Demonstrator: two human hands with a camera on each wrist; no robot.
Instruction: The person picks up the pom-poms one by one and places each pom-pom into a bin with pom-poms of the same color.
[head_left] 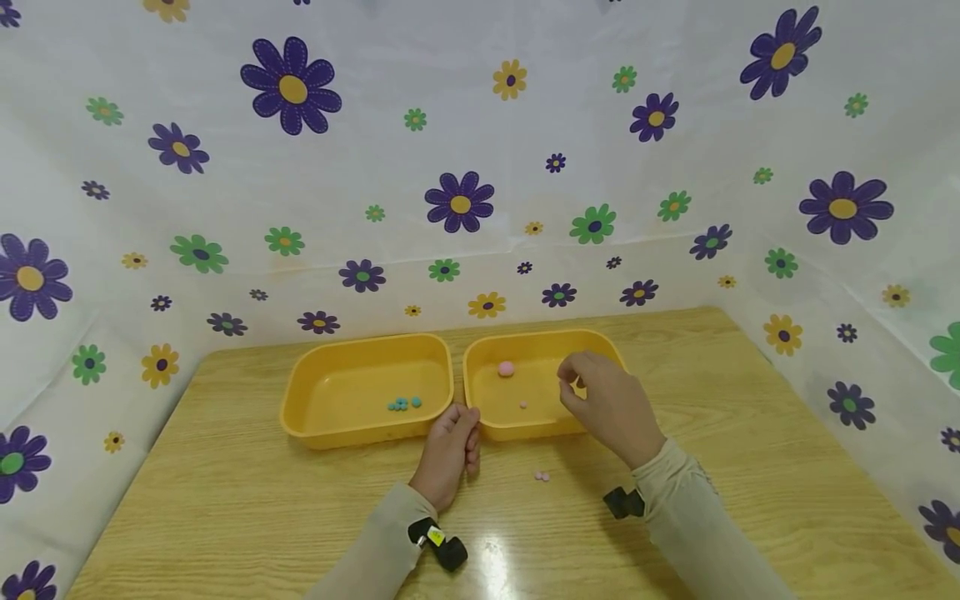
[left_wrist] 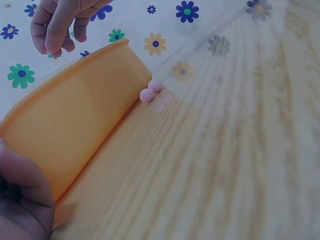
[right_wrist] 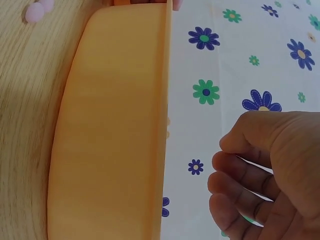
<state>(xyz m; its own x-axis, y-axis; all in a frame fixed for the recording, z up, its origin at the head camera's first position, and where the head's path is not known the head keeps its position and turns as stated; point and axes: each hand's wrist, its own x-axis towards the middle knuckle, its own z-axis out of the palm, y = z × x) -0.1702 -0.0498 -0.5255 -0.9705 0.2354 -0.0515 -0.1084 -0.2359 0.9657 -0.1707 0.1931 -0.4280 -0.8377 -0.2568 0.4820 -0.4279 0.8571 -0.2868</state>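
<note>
My left hand [head_left: 448,457] grips the near left corner of the right yellow tray [head_left: 525,432], thumb at its rim. Over the right side of that tray hovers my right hand [head_left: 611,407], its fingers loosely bent and nothing visible between them. Inside the tray lie a larger pink ball [head_left: 506,368] and a tiny pink ball [head_left: 523,405]. Two small pink balls [left_wrist: 147,95] sit side by side on the wooden table, just outside the tray's near wall. In the right wrist view, the thumb and fingertips [right_wrist: 222,177] hang beyond the tray's rim.
To the left stands a second yellow tray [head_left: 337,437] with several teal balls [head_left: 402,404] in its near right part. Both trays rest on the wooden table [head_left: 225,492]. A white flower-printed sheet [head_left: 375,167] rises behind and at both sides.
</note>
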